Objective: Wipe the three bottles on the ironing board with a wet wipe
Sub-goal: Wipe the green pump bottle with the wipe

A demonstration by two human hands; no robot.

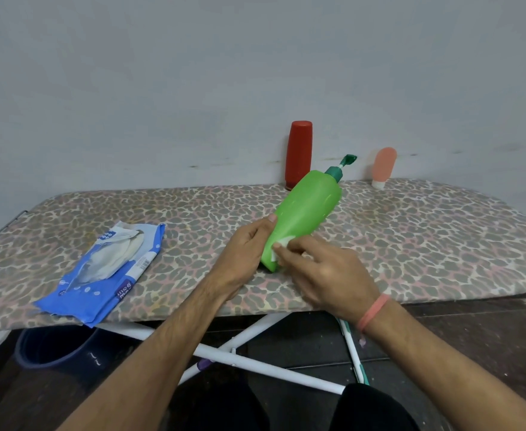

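I watched the left hand [245, 247] wrap around the lower part of the green pump bottle [302, 213], which leaned tilted with its base on the ironing board [411, 237]. The right hand [327, 272] pinched a white wet wipe [282, 248] against the bottle's lower side. The red bottle [299, 154] and the small pink bottle [383, 166] stood upright at the far edge, by the wall. The blue wipe pack [109, 272] lay flat at the left, well apart from both hands.
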